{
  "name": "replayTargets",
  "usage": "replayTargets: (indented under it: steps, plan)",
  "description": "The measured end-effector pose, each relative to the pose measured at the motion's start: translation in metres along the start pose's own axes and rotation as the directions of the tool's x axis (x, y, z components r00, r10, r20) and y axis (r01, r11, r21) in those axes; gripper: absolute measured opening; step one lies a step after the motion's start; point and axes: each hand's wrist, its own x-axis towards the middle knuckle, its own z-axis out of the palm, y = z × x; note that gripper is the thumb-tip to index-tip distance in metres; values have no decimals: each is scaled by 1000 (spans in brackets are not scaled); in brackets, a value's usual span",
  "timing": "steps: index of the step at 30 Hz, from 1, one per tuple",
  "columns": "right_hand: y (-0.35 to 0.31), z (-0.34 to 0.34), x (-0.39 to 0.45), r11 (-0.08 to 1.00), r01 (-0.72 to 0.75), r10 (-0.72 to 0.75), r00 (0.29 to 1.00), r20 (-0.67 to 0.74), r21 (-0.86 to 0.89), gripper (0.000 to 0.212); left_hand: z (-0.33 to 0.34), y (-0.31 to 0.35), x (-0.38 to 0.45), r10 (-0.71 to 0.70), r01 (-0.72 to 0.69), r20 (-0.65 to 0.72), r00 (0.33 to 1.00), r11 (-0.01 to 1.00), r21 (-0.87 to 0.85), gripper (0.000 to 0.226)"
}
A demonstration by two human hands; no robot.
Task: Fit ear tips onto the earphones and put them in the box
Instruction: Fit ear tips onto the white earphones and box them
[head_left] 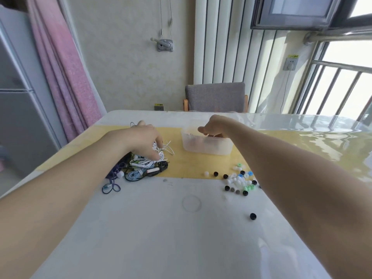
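A tangled pile of wired earphones [141, 168] in white, black, blue and purple lies at the table's left. My left hand [145, 139] rests on top of the pile, fingers curled into the white earphone cords [164, 151]. A translucent plastic box [207, 147] stands to the right of the pile. My right hand [213, 125] reaches down into the box; its fingers are hidden behind the rim and wall, so I cannot tell what they hold. Loose ear tips [239, 180] in black, white, green and blue are scattered at the right. One black ear tip [253, 216] lies apart, nearer to me.
The white table [161, 228] has a yellow strip [193, 166] across it under the box and the pile. A grey chair [215, 97] stands at the far edge. A window with bars is at the right, a pink curtain at the left.
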Motion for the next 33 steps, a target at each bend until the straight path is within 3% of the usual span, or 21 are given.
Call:
replayTargets:
  steps: [5,8,11,15,17,19,21,23,27,30,33]
  plan:
    - [1,2,-6,999,14,-10,994,-113,30,26,14,8,-5,75,-56,-100,992,981,187,36]
    - [5,-1,-4,992,111,-91,958,-270,60,26,12,9,-8,113,-76,-193,975,979,189,21]
    - [10,-6,-7,971,235,-205,901,-382,33,27,2,6,-12,76,-65,-325,943,997,46,12]
    - [10,-5,-29,875,473,-396,823,-408,104,22,-17,0,-21,-30,-133,-438,899,932,-337,13]
    - [7,-2,-45,805,558,-450,795,-407,199,24,-23,4,-25,-92,-201,-435,896,788,-582,13]
    - [4,4,-63,716,562,-439,824,-358,415,25,-25,17,-29,-116,-251,-333,936,446,-859,19]
    - [4,13,-80,623,502,-409,863,-297,600,32,-22,33,-35,-47,-210,-211,976,34,-977,25]
    - [7,23,-94,574,435,-377,892,-247,693,39,-15,47,-39,24,-146,-153,988,-190,-971,27]
    - [24,35,-121,495,365,-338,917,-212,788,31,5,77,-44,108,-37,-78,991,-337,-941,33]
    - [40,41,-141,513,345,-282,932,-225,786,29,20,97,-51,175,38,-36,984,-398,-916,38]
    - [55,47,-157,540,378,-225,926,-304,752,21,37,116,-55,38,-3,-21,999,-415,-910,29]
